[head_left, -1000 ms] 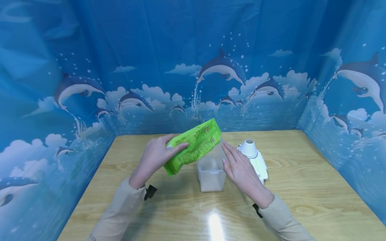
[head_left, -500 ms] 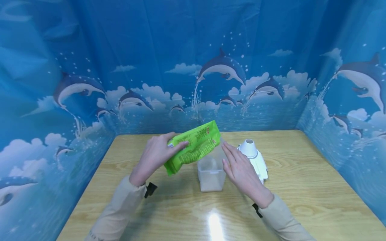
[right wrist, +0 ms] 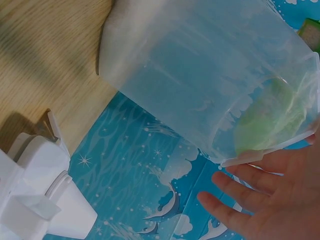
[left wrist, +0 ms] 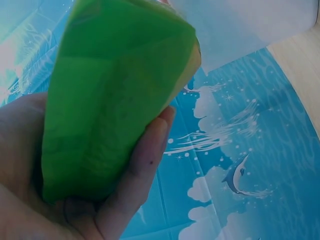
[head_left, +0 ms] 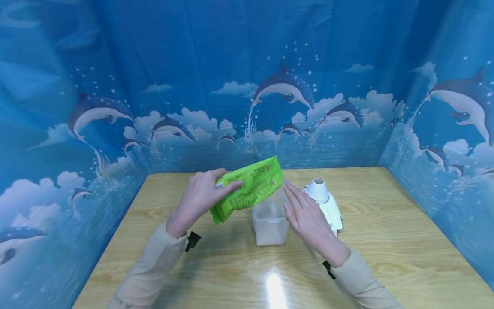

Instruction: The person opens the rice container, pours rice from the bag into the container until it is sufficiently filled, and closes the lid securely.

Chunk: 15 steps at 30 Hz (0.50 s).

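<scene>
My left hand grips a crinkled green packet with printed text, thumb across its near face. The packet slants above a tall translucent plastic container, its upper right end over the container's mouth. Through the container wall in the right wrist view, a green patch of the packet shows. My right hand touches the container's rim at the right, its fingers fairly straight and spread. What passes from the packet, if anything, cannot be made out.
Just behind the right hand lies a white plastic part with a hollow cone standing up from it. A wood-grain table carries everything. Blue dolphin-print sheeting walls off the back and both sides.
The packet's upper right end has dropped slightly, so it slants a little less. Its grip by the left hand stays the same. The right hand and container have not visibly moved.
</scene>
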{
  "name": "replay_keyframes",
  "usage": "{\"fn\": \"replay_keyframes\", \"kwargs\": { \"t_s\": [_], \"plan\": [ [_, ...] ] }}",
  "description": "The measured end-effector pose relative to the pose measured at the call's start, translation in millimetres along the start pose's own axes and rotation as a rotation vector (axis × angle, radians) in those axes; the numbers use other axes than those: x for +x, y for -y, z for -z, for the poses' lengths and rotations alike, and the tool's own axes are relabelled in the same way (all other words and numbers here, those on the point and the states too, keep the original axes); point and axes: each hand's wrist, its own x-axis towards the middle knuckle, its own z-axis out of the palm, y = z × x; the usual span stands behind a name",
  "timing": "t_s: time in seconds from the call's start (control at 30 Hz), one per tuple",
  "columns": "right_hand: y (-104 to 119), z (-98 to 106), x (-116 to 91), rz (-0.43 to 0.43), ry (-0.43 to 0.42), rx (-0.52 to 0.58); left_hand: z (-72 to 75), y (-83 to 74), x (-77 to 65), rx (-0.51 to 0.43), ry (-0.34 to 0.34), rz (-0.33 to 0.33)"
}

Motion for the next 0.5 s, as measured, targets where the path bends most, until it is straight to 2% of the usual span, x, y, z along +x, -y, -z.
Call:
{"fn": "replay_keyframes", "kwargs": {
  "t_s": [0.23, 0.5],
  "plan": [
    [0.6, -0.2, -0.1, 0.007, -0.004, -0.001, 0.0, -1.1, -0.4, 0.022, -0.017, -0.020],
    [0.2, -0.7, -0.1, 0.016, -0.014, -0.004, -3.1, -0.1, -1.4, 0.034, -0.084, -0.088]
  ]
}}
